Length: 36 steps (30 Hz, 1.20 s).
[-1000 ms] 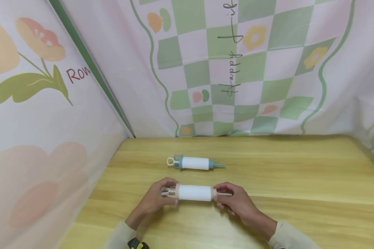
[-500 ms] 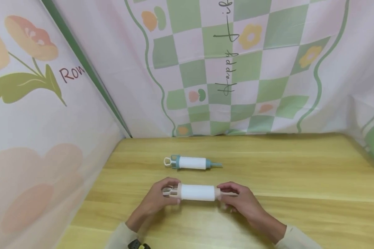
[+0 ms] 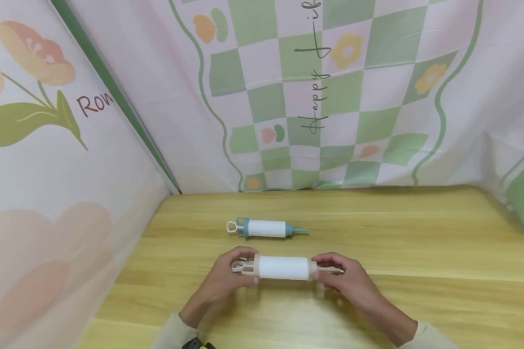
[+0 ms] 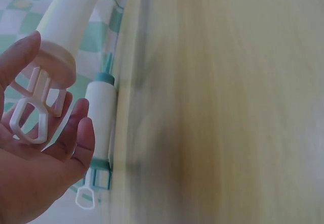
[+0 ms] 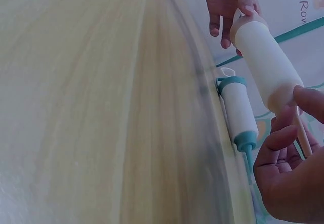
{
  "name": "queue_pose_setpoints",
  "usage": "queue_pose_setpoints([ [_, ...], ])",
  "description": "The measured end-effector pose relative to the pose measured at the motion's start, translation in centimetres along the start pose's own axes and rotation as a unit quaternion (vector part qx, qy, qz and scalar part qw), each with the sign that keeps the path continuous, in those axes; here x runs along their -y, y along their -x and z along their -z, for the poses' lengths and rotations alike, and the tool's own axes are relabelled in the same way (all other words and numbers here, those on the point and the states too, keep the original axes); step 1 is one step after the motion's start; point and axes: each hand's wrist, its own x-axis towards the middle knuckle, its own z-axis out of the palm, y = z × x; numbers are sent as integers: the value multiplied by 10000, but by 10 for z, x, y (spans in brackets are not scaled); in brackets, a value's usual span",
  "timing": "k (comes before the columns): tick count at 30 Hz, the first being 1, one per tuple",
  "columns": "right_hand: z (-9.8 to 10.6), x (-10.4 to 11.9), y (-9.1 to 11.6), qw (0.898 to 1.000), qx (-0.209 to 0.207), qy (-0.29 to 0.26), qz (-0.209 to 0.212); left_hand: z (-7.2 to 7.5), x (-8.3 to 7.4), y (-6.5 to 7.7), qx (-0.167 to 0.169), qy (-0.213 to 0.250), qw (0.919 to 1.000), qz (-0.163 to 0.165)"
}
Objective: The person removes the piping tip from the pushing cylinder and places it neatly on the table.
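Note:
A white plastic syringe with pale pink ends (image 3: 284,268) is held level between both hands, a little above the table. My left hand (image 3: 224,276) grips its pink collar between thumb and fingers. In the left wrist view, the loop handle (image 4: 31,120) lies over the palm, with the other fingers loosely bent. My right hand (image 3: 352,280) pinches the pink tip end with thumb and fingers, and the thin nozzle (image 5: 302,135) runs across the palm. Behind the hands, a second white syringe with teal ends (image 3: 267,229) lies on the table, untouched, its nozzle pointing right.
The wooden table (image 3: 397,228) reaches back to a cloth curtain (image 3: 340,121) with green checks and flowers. A flower-printed cloth (image 3: 48,174) hangs along the left side. A dark watch (image 3: 196,343) shows at the left wrist.
Both hands have carried the pink-ended syringe to the right relative to the teal-ended one, keeping the same grips. The head view has shifted slightly to the right.

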Motion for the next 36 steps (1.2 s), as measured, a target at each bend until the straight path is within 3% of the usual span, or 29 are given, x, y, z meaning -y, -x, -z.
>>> queue_pose_setpoints([
  [10,11,4,6,9995,183,15,261,-7,-10,0,-33,76,10000,-8],
  [17,17,6,10,9996,86,45,266,-14,-14,-3,-28,104,9999,-133],
  [27,23,6,15,9993,-35,251,263,-23,-18,-6,108,810,9965,-183],
  [36,27,8,16,9995,-97,237,200,-28,-20,-7,95,995,9948,-174],
])
